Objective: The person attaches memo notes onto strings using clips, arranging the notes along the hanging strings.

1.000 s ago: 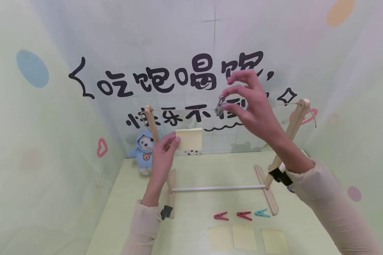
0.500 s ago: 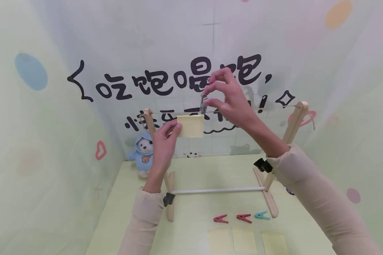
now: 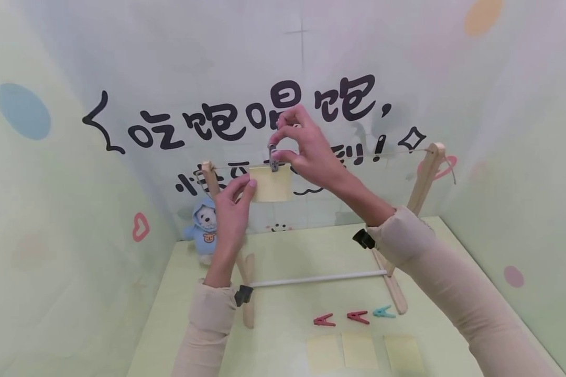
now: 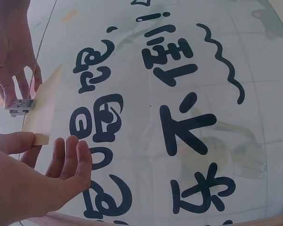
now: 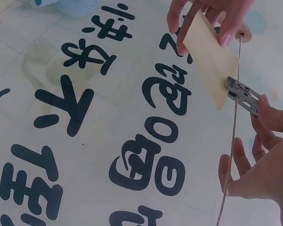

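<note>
A pale yellow paper note (image 3: 272, 187) hangs at the string (image 5: 234, 136) between the wooden posts. My left hand (image 3: 232, 209) pinches the note by its left edge, thumb in front. Between the thumb and forefinger of my right hand (image 3: 308, 152) is a grey metal clothespin (image 3: 273, 160), held by its handle end. In the right wrist view the tip of the clothespin (image 5: 243, 94) meets the note's upper edge at the string. Whether its jaws have closed over both note and string, I cannot tell.
Wooden posts (image 3: 424, 180) with a white crossbar (image 3: 318, 279) carry the string. On the table lie red clothespins (image 3: 324, 319), a blue clothespin (image 3: 384, 311) and several yellow notes (image 3: 360, 350). A plush toy in blue (image 3: 204, 230) sits behind the left post.
The left hand has raised the note up to the string. My right hand has moved left with the clothespin, from beyond the note's right edge to the middle of its top edge.
</note>
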